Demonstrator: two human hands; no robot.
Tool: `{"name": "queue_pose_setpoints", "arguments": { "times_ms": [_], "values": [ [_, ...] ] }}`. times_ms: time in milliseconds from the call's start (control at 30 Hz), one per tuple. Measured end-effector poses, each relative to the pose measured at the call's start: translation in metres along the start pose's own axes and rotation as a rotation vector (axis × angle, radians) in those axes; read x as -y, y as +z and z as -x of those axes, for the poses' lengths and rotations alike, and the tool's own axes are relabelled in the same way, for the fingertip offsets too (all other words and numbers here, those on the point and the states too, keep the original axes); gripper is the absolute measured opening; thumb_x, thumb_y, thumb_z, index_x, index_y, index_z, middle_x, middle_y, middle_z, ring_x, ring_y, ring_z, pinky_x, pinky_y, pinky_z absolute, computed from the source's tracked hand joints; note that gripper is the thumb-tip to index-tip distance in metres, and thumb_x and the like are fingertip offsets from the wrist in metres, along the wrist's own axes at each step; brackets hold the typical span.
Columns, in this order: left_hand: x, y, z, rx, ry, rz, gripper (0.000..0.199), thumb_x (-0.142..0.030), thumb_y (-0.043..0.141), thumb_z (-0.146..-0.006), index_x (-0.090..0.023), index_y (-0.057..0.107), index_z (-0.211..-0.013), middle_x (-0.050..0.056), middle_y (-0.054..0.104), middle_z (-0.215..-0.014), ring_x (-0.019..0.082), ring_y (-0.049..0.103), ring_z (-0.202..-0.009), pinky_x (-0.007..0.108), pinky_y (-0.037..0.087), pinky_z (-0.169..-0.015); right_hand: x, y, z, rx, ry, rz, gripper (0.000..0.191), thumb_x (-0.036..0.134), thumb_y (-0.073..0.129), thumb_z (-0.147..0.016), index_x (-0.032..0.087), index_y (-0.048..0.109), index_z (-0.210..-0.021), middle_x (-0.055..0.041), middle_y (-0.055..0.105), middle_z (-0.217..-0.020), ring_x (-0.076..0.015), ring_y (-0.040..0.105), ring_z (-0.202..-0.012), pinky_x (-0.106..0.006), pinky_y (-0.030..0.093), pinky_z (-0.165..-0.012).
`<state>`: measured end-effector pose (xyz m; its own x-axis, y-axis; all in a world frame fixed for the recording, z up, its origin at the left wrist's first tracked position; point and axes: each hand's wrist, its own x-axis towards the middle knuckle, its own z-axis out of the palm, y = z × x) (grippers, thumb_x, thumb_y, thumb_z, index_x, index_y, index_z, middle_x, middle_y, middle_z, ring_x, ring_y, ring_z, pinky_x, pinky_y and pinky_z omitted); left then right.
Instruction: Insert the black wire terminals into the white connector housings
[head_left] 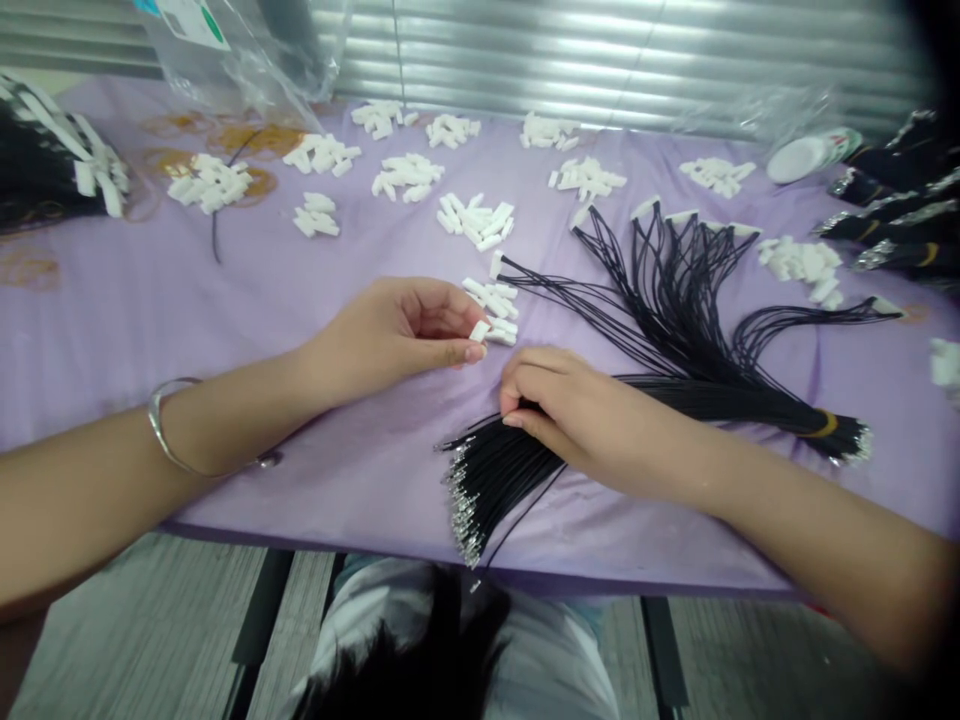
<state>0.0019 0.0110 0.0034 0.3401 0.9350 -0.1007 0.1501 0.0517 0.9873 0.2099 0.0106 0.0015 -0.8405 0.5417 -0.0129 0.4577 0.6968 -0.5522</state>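
We hold a white connector in a pinch grip at the tips of our left hand; loose white connectors lie just beyond it; our right hand pinches black wires, metal tips fanned to its left.

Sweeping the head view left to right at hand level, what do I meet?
Silver bracelet → left hand → white connector at its fingertips → right hand → yellow band.

Glare on blinds (pale streaks), soft focus, dark right corners
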Motion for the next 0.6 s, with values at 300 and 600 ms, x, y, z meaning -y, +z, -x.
{"name": "queue_pose_setpoints", "arguments": {
  "times_ms": [300, 600],
  "values": [
    [0.0007, -0.0013, -0.0006, -0.011, -0.039, 0.107, 0.015, -0.016, 0.071, -0.068, -0.014, 0.063, -0.08, 0.0, 0.066, -0.074, 0.008, 0.062, -0.068, 0.018, 0.05, -0.068, -0.0025, -0.0011, 0.0005, -0.134, 0.14, -0.159, 0.008, 0.018, 0.047, -0.086, 0.015, 0.054, -0.085, 0.002, 0.056, -0.074, -0.007, 0.047, -0.065, -0.019, 0.036, -0.06],
    [-0.0025, -0.0012, 0.0014, 0.048, -0.178, 0.332, 0.015, -0.016, 0.072, -0.069, -0.012, 0.063, -0.08, 0.001, 0.066, -0.075, 0.009, 0.062, -0.07, 0.02, 0.052, -0.069, 0.003, -0.0025, -0.0041, -0.242, 0.068, -0.36, 0.012, 0.02, 0.053, -0.084, 0.012, 0.059, -0.077, 0.0004, 0.057, -0.072, -0.0065, 0.05, -0.068, -0.018, 0.04, -0.065]
  ]
}}
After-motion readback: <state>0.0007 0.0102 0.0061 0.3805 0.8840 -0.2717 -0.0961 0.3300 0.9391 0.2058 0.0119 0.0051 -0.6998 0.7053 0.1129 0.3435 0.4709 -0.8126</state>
